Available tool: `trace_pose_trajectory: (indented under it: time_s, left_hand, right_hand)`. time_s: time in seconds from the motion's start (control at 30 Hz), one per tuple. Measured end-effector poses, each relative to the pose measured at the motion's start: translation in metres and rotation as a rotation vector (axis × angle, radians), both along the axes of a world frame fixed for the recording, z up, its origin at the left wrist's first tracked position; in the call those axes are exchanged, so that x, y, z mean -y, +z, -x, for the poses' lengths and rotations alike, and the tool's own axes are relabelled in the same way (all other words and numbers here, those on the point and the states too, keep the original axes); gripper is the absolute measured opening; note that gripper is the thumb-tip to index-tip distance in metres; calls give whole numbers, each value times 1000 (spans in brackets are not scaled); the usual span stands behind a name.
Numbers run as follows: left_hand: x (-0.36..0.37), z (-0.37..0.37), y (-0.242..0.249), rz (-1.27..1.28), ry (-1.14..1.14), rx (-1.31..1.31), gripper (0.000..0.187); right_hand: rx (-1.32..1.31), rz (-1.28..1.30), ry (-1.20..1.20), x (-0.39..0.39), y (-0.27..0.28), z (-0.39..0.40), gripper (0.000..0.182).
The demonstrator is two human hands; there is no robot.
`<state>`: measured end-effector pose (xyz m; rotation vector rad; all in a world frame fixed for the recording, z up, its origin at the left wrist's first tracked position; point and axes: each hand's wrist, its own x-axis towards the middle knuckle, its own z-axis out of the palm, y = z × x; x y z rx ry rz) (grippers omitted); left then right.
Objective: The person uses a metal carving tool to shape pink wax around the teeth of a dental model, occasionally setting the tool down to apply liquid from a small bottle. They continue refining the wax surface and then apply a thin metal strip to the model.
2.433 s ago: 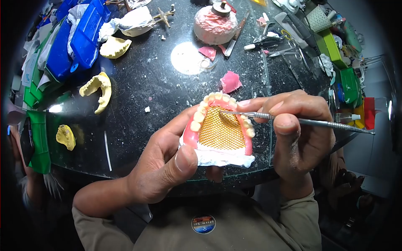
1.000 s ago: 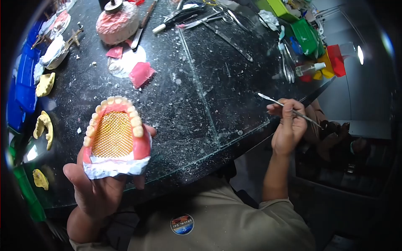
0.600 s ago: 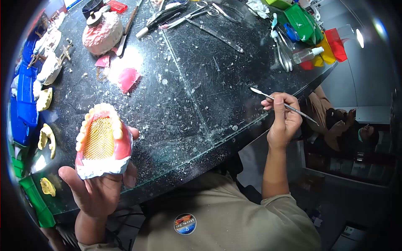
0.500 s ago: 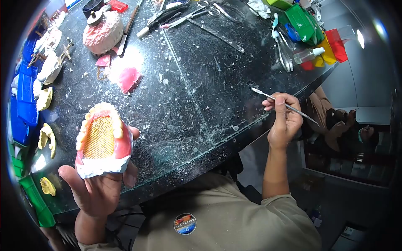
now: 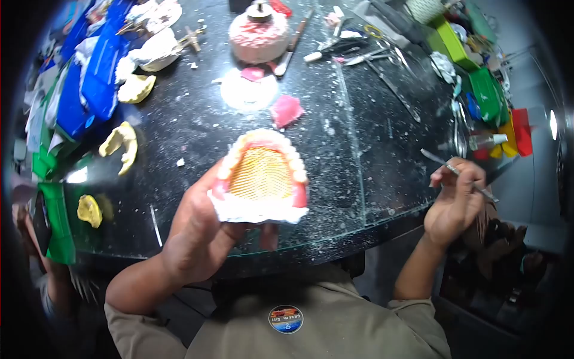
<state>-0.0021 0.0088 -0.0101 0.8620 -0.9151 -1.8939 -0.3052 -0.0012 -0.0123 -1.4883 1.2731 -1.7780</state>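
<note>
My left hand grips a plaster dental model from below and its left side, above the near part of the table. On the model sits a denture set-up with cream teeth, pink wax gums and a golden mesh across the palate. The mesh faces up toward me. Well to the right, my right hand is closed around a thin metal wax carver, its flat tip pointing up and left. The carver is apart from the model.
A pink wax piece lies beyond the model, near an alcohol burner smeared with pink wax and a knife. Yellowish casts and blue bins stand left. Metal tools and a green bin lie right.
The view has swung left, so the table things appear further right. The model in my left hand is turned more squarely to me. My right hand still holds the carver.
</note>
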Motion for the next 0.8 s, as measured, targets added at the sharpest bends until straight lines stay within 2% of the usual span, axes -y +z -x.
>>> trace_pose_trajectory:
  time_s: [0.1, 0.17, 0.33, 0.57, 0.8]
  left_hand:
    - [1, 3, 3, -18, 21, -3, 107]
    - [3, 1, 7, -36, 2, 3, 109]
    - [10, -8, 16, -65, -70, 0, 116]
    - [9, -5, 15, -95, -71, 35, 120]
    - [11, -4, 14, -97, -92, 79, 121]
  right_hand:
    - [-35, 152, 303, 31, 38, -42, 20]
    - [-146, 156, 483, 45, 58, -73, 28]
    - [-184, 72, 549, 52, 39, -120, 33]
    - [-102, -29, 570, 44, 27, -120, 32]
    - [-176, 27, 599, 45, 21, -116, 28]
